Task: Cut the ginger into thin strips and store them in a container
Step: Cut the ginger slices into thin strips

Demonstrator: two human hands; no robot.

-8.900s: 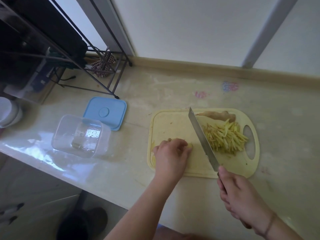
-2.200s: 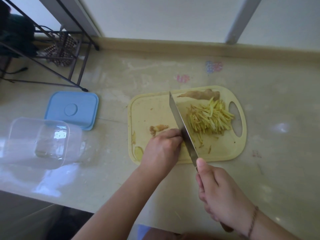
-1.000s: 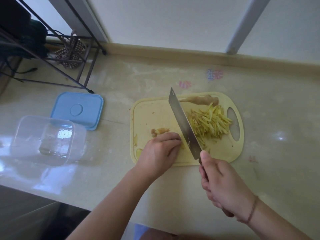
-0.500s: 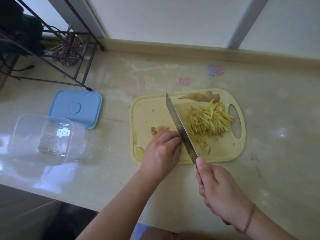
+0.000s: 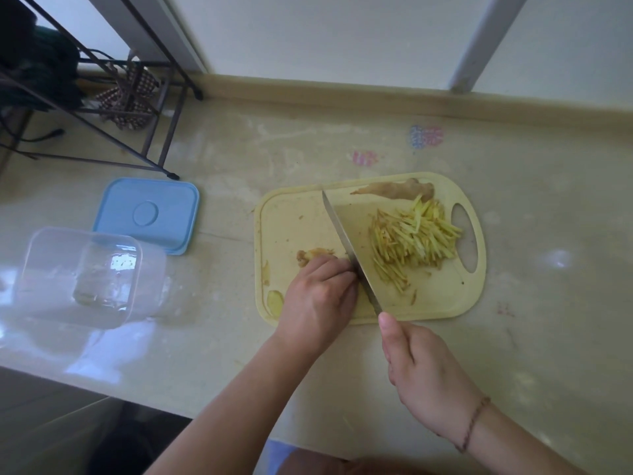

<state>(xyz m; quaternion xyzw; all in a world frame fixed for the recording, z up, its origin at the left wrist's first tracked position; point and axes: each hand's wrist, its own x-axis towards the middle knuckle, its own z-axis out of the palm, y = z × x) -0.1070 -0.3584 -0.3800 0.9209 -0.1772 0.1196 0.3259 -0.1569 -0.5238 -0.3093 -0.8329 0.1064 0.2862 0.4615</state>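
Observation:
A pale yellow cutting board (image 5: pixel 442 303) lies on the counter. My left hand (image 5: pixel 318 299) holds down a ginger piece (image 5: pixel 313 255) near the board's front left, fingers curled over it. My right hand (image 5: pixel 423 368) grips the handle of a knife (image 5: pixel 349 248), whose blade runs diagonally across the board right against my left fingers. A heap of yellow ginger strips (image 5: pixel 414 240) lies to the blade's right. An uncut ginger knob (image 5: pixel 395 190) rests at the board's far edge. A small ginger slice (image 5: pixel 275 301) sits at the front left corner.
An open clear plastic container (image 5: pixel 85 275) stands at the counter's left, its blue lid (image 5: pixel 147 214) just behind it. A black wire rack (image 5: pixel 113 97) fills the far left corner. The counter's front edge runs close under my arms.
The knife has kept chopping beside my left fingers, and the strip heap has stayed to its right. The camera view shifted slightly; container and lid have not moved.

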